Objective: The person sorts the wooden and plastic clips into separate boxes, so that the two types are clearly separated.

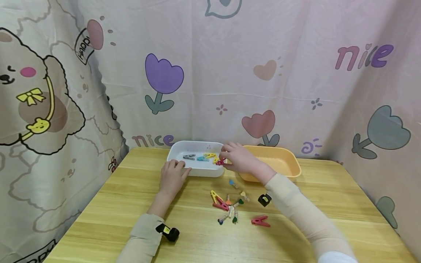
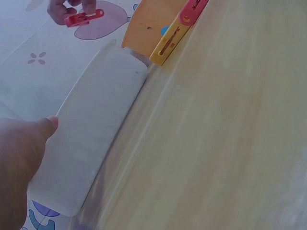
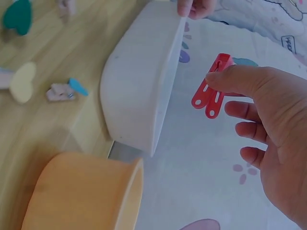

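Note:
My right hand (image 1: 239, 157) pinches a red clothespin (image 3: 211, 88) between thumb and index finger, above the right end of a white plastic basin (image 1: 202, 172). My left hand (image 1: 172, 176) grips the basin's near left rim, its thumb against the outer wall in the left wrist view. Inside the basin lie a grey clothespin (image 1: 189, 157), a blue clothespin (image 1: 202, 159) and yellow clothespins (image 1: 209, 155). On the table in front are a yellow clothespin (image 1: 215, 196), a red clothespin (image 1: 221, 204) and several small wooden pegs with coloured hearts (image 1: 231, 212).
An orange basin (image 1: 289, 164) stands right of the white one. Another red clothespin (image 1: 261, 221) lies apart at the right on the wooden table (image 1: 115, 204). A printed curtain (image 1: 210, 73) hangs behind the table and along its sides.

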{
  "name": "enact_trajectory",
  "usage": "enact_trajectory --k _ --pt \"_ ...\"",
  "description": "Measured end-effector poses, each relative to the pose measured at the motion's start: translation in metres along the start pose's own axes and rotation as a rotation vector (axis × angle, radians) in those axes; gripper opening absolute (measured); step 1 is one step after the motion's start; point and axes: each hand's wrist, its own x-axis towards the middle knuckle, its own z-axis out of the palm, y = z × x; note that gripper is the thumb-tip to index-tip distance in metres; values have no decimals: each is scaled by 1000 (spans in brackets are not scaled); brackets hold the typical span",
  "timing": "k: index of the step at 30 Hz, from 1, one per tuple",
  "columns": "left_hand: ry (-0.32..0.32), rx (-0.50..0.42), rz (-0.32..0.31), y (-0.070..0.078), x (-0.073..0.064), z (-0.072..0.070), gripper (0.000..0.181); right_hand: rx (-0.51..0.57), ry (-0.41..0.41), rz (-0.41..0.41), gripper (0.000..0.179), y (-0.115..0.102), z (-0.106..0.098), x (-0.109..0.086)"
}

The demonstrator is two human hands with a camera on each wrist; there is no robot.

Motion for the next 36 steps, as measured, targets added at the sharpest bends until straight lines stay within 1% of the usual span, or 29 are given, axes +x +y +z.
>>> enact_trajectory --k 5,11,16,21,24,29,36 --pt "-15 0 -8 1 0 -1 31 56 8 40 17 2 4 12" --pt "-15 -1 -7 0 0 0 31 115 13 81 17 3 5 26" --pt "-12 -6 -8 0 1 1 31 111 43 80 17 3 7 38" --pt "-1 -5 -4 0 0 1 31 115 45 102 17 2 10 49" --pt "18 -7 3 0 0 0 31 138 32 130 18 2 13 56" --pt "41 -6 21 1 0 -1 31 132 4 169 17 4 20 66" --pt "9 -11 4 0 0 -1 30 147 -31 210 18 6 31 76"
